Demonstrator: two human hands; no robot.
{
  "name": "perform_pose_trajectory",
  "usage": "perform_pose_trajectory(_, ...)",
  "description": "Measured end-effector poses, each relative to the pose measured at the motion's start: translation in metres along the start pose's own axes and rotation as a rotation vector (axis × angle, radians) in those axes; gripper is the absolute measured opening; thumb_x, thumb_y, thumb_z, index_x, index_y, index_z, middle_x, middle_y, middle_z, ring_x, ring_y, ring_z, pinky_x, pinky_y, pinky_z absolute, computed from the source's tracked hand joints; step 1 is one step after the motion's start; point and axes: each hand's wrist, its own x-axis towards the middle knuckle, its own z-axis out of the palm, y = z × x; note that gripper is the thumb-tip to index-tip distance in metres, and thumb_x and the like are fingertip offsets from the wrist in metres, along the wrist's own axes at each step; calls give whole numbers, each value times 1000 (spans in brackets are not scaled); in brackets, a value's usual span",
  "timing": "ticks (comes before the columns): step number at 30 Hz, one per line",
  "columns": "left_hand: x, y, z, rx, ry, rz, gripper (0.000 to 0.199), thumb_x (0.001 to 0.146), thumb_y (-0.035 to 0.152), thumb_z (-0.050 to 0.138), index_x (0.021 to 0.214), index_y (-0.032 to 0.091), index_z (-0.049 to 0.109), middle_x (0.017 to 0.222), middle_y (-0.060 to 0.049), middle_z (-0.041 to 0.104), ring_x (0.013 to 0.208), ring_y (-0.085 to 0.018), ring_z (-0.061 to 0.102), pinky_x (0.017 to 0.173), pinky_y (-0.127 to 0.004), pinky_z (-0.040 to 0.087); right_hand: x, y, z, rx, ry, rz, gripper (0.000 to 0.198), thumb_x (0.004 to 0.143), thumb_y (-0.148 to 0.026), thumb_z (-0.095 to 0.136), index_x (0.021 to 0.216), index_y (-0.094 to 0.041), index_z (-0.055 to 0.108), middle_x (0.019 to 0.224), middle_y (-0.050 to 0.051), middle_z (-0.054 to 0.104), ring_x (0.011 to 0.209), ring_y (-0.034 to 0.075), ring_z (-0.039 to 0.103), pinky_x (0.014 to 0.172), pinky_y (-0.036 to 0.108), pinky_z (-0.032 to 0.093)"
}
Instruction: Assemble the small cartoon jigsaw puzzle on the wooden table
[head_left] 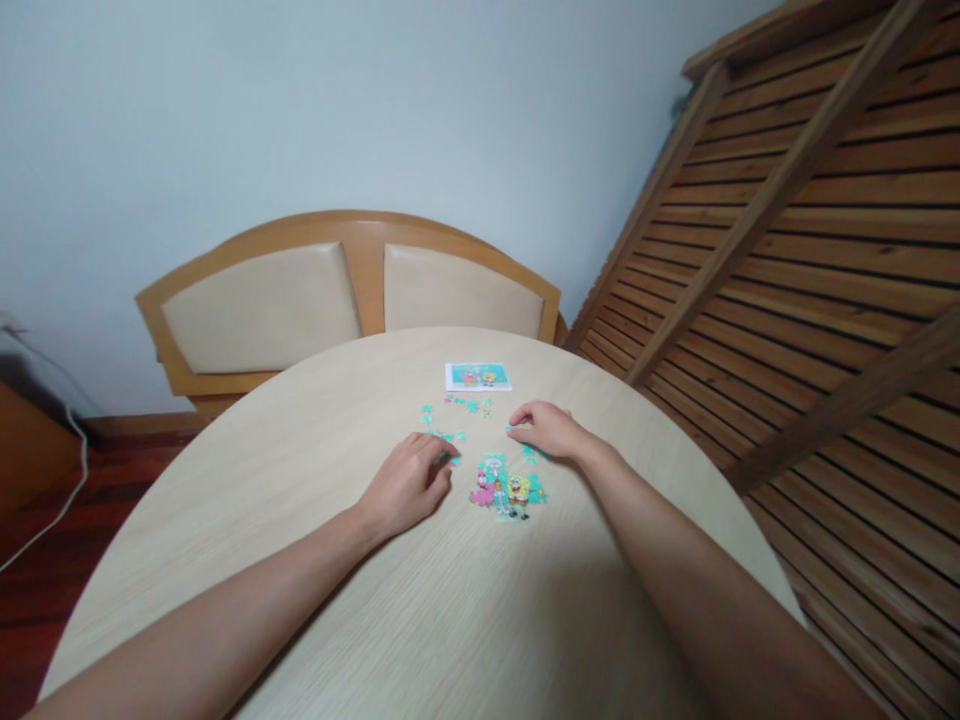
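Note:
A partly joined jigsaw puzzle (496,490) lies flat on the table, showing a pink starfish, a grey-green figure and a yellow square sponge character on teal. Just left of it, my left hand (409,482) rests with curved fingers, thumb apart from the forefinger. Its fingertips are at a few loose puzzle pieces (454,461), partly hidden beneath them. Above the puzzle, my right hand (553,430) pinches a small teal puzzle piece (511,428) between thumb and forefinger. More loose teal pieces (531,454) lie below that hand.
Several loose pieces (471,405) are scattered toward the back, near a printed picture card (478,377). All lie on a round pale wooden table (315,620). Beyond it stands a padded headboard-like panel (360,240) by the wall. A slatted wooden frame (810,230) leans at the right.

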Motion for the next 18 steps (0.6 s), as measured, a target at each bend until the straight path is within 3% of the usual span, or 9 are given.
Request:
perform_pose_trajectory(9, 0, 1, 0, -12, -22, 27, 25, 88, 14, 53, 110, 19, 63, 104, -8, 68, 103, -25, 61, 94, -44, 51, -3, -4, 6, 140, -35, -59, 22, 78, -17, 72, 100, -17, 69, 88, 2, 74, 82, 15, 68, 76, 26, 49)
perform_pose_trajectory(14, 0, 3, -2, -16, -21, 4, 19, 92, 20, 54, 108, 19, 64, 104, -8, 71, 101, -26, 62, 93, -45, 50, -21, -17, 15, 541, 2, -178, 17, 82, -21, 68, 98, -14, 69, 86, 6, 73, 80, 17, 68, 75, 28, 51)
perform_pose_trajectory(18, 0, 11, -1, -55, 4, -49, 16, 95, 27, 55, 105, 20, 65, 102, -7, 72, 98, -24, 65, 91, -42, 50, -45, -32, 28, 716, 52, -163, 18, 79, -31, 73, 89, -17, 67, 82, 6, 73, 78, 19, 69, 73, 30, 53)
